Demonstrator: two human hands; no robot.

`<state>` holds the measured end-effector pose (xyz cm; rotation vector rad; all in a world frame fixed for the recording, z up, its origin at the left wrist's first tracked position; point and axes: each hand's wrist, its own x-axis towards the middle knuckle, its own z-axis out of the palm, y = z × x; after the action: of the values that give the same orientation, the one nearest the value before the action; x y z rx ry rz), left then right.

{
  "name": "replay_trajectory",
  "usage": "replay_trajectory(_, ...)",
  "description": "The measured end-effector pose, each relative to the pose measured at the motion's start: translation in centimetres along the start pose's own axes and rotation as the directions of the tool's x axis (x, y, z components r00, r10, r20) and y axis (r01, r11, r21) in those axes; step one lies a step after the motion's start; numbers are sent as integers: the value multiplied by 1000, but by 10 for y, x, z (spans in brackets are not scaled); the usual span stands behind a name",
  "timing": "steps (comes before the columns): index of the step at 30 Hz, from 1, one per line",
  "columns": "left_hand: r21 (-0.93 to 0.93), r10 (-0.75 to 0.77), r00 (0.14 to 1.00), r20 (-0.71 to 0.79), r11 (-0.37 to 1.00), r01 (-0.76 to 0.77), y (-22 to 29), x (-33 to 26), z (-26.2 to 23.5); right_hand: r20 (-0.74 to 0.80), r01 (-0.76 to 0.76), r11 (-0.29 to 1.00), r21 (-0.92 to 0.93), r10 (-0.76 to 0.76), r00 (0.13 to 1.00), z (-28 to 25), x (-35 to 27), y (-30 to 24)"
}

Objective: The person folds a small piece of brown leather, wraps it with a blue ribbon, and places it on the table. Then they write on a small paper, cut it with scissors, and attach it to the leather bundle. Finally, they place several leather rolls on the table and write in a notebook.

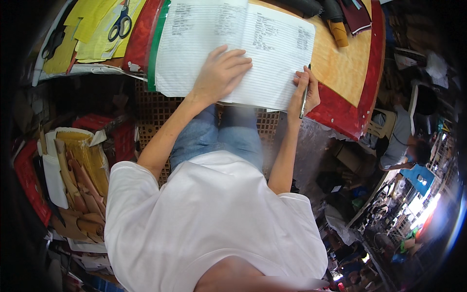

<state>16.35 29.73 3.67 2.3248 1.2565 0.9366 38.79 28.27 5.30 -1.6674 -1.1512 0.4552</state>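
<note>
A lined notebook (275, 73) lies spread on the table in front of me, with handwriting on the upper part of both pages. My left hand (221, 70) rests flat across the middle of it near the fold, fingers stretched toward the right page. At the notebook's right edge, my right hand (306, 92) is closed around a slim pen (303, 102). The pen stands steeply, its dark end just above the fingers and the other end below the hand. A green strip (156, 53) runs along the notebook's left side.
Blue-handled scissors (120, 28) lie on yellow sheets (92, 24) at the far left. Rolled dark and tan material (338, 31) sits at the back right of the red-covered table (335, 114). Leather-like pieces (80, 175) fill a crate at left. Another person (401, 136) is at far right.
</note>
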Motion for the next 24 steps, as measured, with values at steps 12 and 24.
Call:
replay_trajectory(12,-1,1,1000,-3,1000,-1,-1,0,1,-6,147,987,-71,-148,989,1,-1,9)
replay_trajectory(24,-3,-6,1000,-3,1000,6,0,0,1,9,183,976,-116,-183,983,0,-2,1)
